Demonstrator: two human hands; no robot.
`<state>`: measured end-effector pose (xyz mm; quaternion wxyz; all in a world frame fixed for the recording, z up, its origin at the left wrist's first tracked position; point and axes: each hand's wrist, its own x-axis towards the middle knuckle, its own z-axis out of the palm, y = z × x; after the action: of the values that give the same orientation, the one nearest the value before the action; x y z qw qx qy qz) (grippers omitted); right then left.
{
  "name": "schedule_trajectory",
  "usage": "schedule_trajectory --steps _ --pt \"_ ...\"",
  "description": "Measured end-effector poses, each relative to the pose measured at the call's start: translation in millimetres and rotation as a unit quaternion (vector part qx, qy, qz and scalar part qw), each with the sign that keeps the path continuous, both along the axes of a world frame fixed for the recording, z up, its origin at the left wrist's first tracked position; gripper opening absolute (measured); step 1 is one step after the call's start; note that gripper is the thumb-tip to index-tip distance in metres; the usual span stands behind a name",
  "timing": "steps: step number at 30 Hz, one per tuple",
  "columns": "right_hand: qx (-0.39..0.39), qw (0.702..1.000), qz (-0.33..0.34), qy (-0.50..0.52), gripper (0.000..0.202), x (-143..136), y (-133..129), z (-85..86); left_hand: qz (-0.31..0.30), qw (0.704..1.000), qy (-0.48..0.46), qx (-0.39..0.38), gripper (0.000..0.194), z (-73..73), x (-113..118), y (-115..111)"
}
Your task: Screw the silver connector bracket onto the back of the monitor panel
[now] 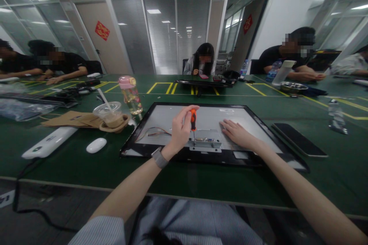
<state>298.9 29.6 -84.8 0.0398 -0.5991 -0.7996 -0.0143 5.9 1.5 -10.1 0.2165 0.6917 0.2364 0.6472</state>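
Before me a flat display panel [161, 116] with a black frame lies on the green table, its grey back facing up. My left hand [181, 128] grips an orange and black screwdriver [193, 119] by its handle. The screwdriver stands upright, its shaft pointing down at a metal bracket [208, 144] with connector ports near the panel's front edge. Where exactly the tip rests is too small to tell. My right hand [237, 134] lies flat on the panel's back to the right of the bracket, fingers stretched out. Thin cables [155, 132] run to the bracket from the left.
On the left are a pink-lidded bottle [130, 93], a plastic cup with a straw [109, 113], a white mouse-shaped case [96, 145] and a long white power strip [50, 143]. A black phone-like slab [299, 139] lies to the right. Several people sit across the table [201, 183].
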Motion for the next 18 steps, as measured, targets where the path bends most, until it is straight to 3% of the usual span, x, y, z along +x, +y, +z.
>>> schedule_trajectory --steps 9,18 --pt "0.001 1.000 0.007 -0.001 0.062 2.9 2.4 -4.2 0.067 0.996 0.014 0.052 0.008 2.6 0.1 0.7" --pt "0.002 1.000 0.011 0.003 0.062 1.9 1.2 -1.5 0.045 0.998 -0.001 0.041 0.032 3.0 -0.1 -1.7"
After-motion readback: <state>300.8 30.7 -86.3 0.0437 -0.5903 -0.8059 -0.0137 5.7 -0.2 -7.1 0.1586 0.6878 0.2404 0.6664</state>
